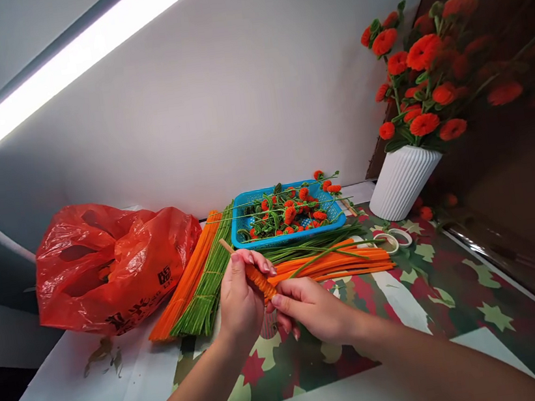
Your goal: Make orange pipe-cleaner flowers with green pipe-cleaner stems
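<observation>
A thin wooden stick point(226, 246) slants up to the left between my hands, with an orange pipe cleaner point(261, 283) wound round it in a tight coil. My left hand point(238, 300) is closed about the stick, thumb on top near its upper end. At the coil's lower end, my right hand point(315, 309) pinches the orange pipe cleaner between thumb and fingers. The stick's lower end is hidden by the right fingers. Just beyond the hands lie loose orange pipe cleaners point(339, 263) and green pipe cleaners point(205, 294).
A blue basket point(292, 238) holds small orange flowers with green stems. Left stands a red plastic bag point(109, 274). Two tape rolls point(391, 242) lie to the right, before a white ribbed vase point(404, 182) of orange flowers point(420, 88). A lit lamp point(81, 60) hangs above.
</observation>
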`<action>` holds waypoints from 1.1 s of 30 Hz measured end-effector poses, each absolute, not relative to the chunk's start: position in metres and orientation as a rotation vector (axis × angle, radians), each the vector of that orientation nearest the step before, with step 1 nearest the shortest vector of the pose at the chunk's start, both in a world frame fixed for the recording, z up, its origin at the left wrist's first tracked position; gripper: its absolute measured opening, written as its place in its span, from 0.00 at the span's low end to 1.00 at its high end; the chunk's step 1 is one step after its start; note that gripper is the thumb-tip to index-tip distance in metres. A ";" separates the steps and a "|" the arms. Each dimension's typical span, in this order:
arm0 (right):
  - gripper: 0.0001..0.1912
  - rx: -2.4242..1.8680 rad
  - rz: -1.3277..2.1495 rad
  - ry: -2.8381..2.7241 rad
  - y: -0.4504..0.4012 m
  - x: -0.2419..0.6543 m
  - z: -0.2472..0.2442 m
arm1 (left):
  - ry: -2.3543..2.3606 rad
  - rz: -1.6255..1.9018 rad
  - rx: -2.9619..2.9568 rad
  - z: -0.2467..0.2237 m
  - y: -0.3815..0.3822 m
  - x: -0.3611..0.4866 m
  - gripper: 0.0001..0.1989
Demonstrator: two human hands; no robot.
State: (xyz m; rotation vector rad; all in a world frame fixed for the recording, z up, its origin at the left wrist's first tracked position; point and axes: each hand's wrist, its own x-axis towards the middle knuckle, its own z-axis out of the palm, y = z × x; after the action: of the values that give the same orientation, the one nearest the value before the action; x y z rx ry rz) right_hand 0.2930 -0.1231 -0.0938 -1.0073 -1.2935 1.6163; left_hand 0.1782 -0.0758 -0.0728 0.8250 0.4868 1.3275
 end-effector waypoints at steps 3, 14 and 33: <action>0.17 -1.006 1.590 -1.282 -0.124 0.293 -0.092 | 0.492 1.291 0.803 -0.078 -0.081 0.181 0.15; 0.17 -1.041 1.487 -1.285 -0.125 0.293 -0.078 | 0.601 1.250 0.791 -0.079 -0.107 0.194 0.20; 0.25 -1.173 1.673 -1.278 -0.121 0.295 -0.093 | 0.657 1.238 0.585 -0.077 -0.086 0.186 0.15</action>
State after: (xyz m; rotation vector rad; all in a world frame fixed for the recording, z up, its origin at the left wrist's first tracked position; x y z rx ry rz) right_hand 0.2948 -0.1207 -0.0934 -1.1726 -1.2778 1.6728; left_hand 0.1861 -0.0863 -0.0772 0.5852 0.6574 1.2376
